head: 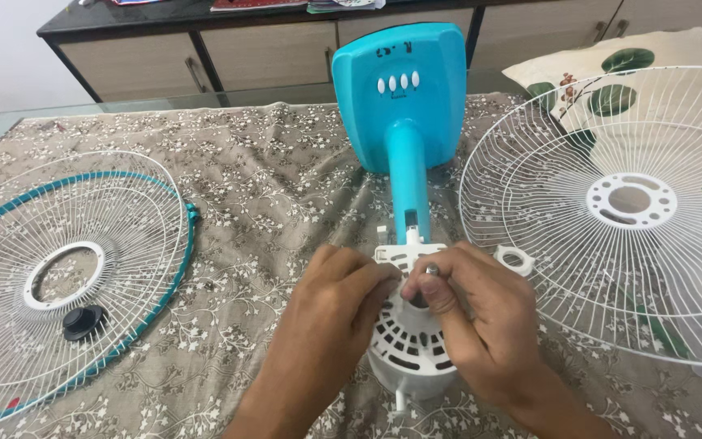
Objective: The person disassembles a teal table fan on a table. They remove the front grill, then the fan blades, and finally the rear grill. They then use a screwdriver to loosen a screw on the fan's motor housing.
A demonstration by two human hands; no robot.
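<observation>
A turquoise fan stand [406, 122] is laid flat on a floral-patterned cloth [270, 187], its white motor housing [408, 345] turned toward the camera. The housing is gripped from both sides. The left hand [331, 309] is pressed against its left edge with fingers curled together on the casing. The right hand [473, 317] is closed over the housing's top, and a small metal part [432, 268], possibly the motor shaft, is pinched between thumb and forefinger; the view there is too crowded to be sure.

To the left, a teal-rimmed wire guard [58, 276] is lying like a shallow dish, and a black round knob [83, 323] is resting inside it near the centre ring. To the right, a white wire guard [619, 203] is propped over a leaf-print cushion [611, 69]. A white plastic ring [514, 260] is lying just beside the right hand.
</observation>
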